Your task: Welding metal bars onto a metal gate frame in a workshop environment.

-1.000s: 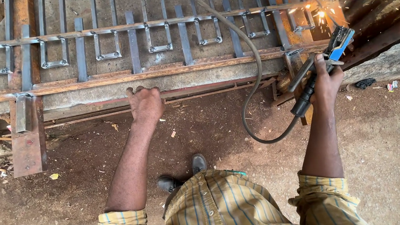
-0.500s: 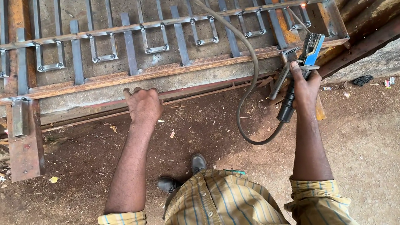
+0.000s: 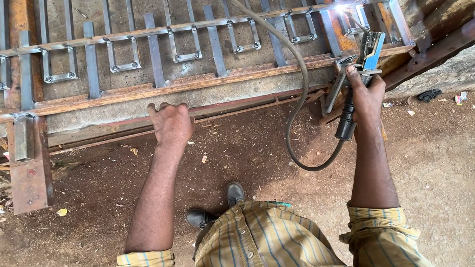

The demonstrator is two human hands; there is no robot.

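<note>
two hands (image 3: 171, 124), one electrode holder (image 3: 365, 60), one cable (image 3: 297, 87), two shoes (image 3: 235, 193)

Welding glare (image 3: 345, 8) hides the rod tip; grille (image 3: 182, 46) cut off above.
</note>
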